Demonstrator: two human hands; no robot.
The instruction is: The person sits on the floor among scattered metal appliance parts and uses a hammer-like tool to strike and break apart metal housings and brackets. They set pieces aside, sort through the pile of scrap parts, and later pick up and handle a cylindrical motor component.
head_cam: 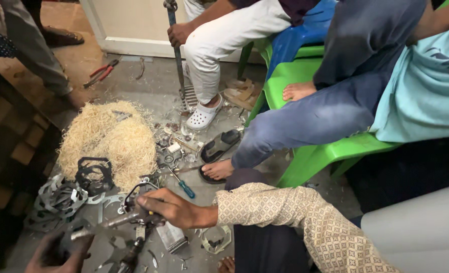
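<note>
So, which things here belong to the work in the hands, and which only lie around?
In the work:
- right hand, gripping the metal tool
- left hand, on the tool's near end
- stacked metal gaskets, close beside the hands

Lying about:
- heap of straw-like fibre
- blue-handled screwdriver
- red pliers
- black sandal
- green plastic chair

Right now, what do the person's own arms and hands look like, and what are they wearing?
The right hand is bare, with no glove; its arm wears a long beige sleeve printed with a small diamond lattice pattern. The left hand is bare too, blurred at the frame's edge; no sleeve shows there.
</note>
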